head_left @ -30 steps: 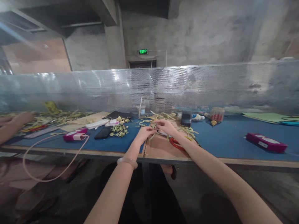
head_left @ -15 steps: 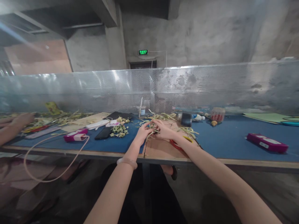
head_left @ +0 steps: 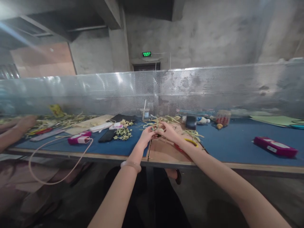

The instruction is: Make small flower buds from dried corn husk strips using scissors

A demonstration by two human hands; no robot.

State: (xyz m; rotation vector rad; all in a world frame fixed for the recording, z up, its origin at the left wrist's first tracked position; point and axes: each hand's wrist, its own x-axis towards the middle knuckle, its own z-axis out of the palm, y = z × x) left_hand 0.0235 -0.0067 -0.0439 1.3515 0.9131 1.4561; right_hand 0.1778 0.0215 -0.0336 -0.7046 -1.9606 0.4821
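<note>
My left hand (head_left: 146, 136) and my right hand (head_left: 169, 133) meet over a brown cardboard sheet (head_left: 162, 151) at the table's front edge. Both have their fingers closed around pale green leaf-like strips (head_left: 155, 124), whose loose ends stick up above the fingertips. Most of the held piece is hidden by the fingers. Under my right forearm lies a pair of scissors, its yellow handle (head_left: 192, 142) partly showing. More pale strips (head_left: 174, 119) are scattered just behind my hands.
Left on the blue table lie a black phone (head_left: 106, 136), small pale green knotted pieces (head_left: 123, 134) and a magenta device (head_left: 77, 138) with a looping cable. Another magenta device (head_left: 275, 146) lies right. Behind stand a cup (head_left: 145, 113) and a perforated metal screen (head_left: 114, 91). A co-worker's hand (head_left: 25, 123) is far left.
The strips between my fingers have shifted, with pale ends now standing higher. My hands stay together in nearly the same place. The whole view has moved slightly.
</note>
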